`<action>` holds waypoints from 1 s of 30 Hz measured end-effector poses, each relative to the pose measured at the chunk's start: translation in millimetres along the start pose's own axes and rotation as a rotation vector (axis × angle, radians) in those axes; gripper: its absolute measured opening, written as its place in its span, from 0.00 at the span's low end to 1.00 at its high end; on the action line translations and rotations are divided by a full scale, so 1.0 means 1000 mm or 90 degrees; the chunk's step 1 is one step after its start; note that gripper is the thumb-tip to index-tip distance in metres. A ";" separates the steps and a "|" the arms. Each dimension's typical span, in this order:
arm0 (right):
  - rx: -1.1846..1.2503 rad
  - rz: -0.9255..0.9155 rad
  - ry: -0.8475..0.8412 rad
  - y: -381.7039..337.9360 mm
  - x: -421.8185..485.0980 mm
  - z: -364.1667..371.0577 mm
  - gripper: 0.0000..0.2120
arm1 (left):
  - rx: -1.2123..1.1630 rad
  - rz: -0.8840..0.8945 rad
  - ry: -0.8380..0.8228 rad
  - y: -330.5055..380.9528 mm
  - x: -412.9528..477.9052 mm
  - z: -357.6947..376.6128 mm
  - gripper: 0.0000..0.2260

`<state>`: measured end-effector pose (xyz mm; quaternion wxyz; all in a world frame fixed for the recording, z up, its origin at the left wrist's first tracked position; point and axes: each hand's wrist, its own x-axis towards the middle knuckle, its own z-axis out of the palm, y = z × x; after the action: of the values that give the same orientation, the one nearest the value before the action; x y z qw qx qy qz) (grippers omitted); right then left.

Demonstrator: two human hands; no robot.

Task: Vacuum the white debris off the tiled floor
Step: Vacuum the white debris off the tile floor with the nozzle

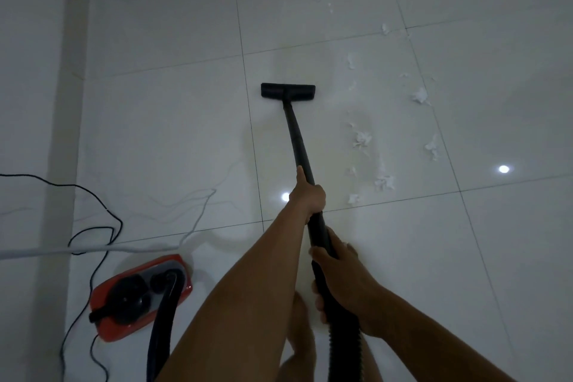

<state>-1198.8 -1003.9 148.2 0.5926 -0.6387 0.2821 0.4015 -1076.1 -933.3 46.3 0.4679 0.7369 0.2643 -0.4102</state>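
left hand [308, 195] and right hand [341, 273] clamp one black wand [297, 136], over a dozen white scraps [361, 138] ahead-right of them, hose [344, 347] cut off below.

My hose [344, 350] cut by the bottom edge, black cable [93, 195] running off the left edge, wand [297, 133] partly hidden under my left hand [307, 197] and right hand [339, 270]

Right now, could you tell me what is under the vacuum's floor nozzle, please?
The floor nozzle sits on bare white tile; the white debris lies off to its right. Anything directly beneath the nozzle is covered.
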 end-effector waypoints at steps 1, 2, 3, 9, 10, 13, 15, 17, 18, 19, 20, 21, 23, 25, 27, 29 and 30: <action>0.009 -0.005 0.000 0.006 -0.001 0.004 0.22 | 0.002 0.005 0.005 -0.006 -0.001 -0.001 0.34; 0.016 -0.013 -0.004 0.012 -0.002 0.007 0.21 | 0.004 0.007 0.010 -0.011 -0.003 -0.001 0.34; 0.021 -0.021 -0.005 0.017 -0.005 0.011 0.21 | 0.004 0.008 0.012 -0.016 -0.007 -0.001 0.34; -0.006 -0.034 0.004 0.042 -0.033 0.023 0.22 | -0.010 0.034 0.021 -0.041 -0.037 0.005 0.32; -0.005 -0.036 0.004 0.045 -0.038 0.024 0.21 | -0.014 0.038 0.023 -0.045 -0.041 0.005 0.32; 0.015 -0.039 -0.007 0.054 -0.054 0.031 0.17 | -0.025 0.037 0.019 -0.060 -0.051 0.008 0.32; 0.035 -0.031 -0.013 0.066 -0.062 0.036 0.16 | -0.021 0.035 0.017 -0.074 -0.058 0.011 0.32; 0.037 -0.025 -0.010 0.082 -0.070 0.041 0.17 | -0.019 0.034 0.012 -0.089 -0.070 0.017 0.32; 0.033 -0.023 -0.004 0.091 -0.076 0.043 0.17 | -0.022 0.029 0.009 -0.097 -0.077 0.021 0.32; 0.024 -0.026 0.003 0.101 -0.081 0.046 0.18 | -0.023 0.022 0.010 -0.106 -0.084 0.026 0.32; 0.011 -0.027 0.009 0.110 -0.086 0.048 0.19 | -0.021 0.015 0.011 -0.116 -0.092 0.031 0.32; -0.008 -0.025 0.015 0.120 -0.091 0.052 0.19 | -0.018 0.009 0.007 -0.126 -0.099 0.036 0.32; -0.051 -0.036 0.029 0.137 -0.098 0.056 0.20 | -0.020 0.000 -0.001 -0.140 -0.108 0.044 0.32; -0.086 -0.048 0.030 0.145 -0.104 0.057 0.21 | -0.024 -0.002 -0.004 -0.151 -0.112 0.049 0.32; -0.100 -0.050 0.025 0.149 -0.107 0.057 0.22 | -0.025 -0.003 -0.004 -0.155 -0.113 0.049 0.32; -0.082 -0.045 0.010 0.148 -0.106 0.057 0.22 | -0.025 -0.008 -0.005 -0.155 -0.111 0.047 0.32; -0.066 -0.037 0.001 0.146 -0.105 0.057 0.21 | -0.024 -0.009 -0.007 -0.154 -0.109 0.045 0.32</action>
<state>-1385.2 -979.9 161.1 0.5703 -0.6765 0.2426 0.3978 -1268.3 -909.9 56.5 0.4799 0.7240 0.2748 -0.4124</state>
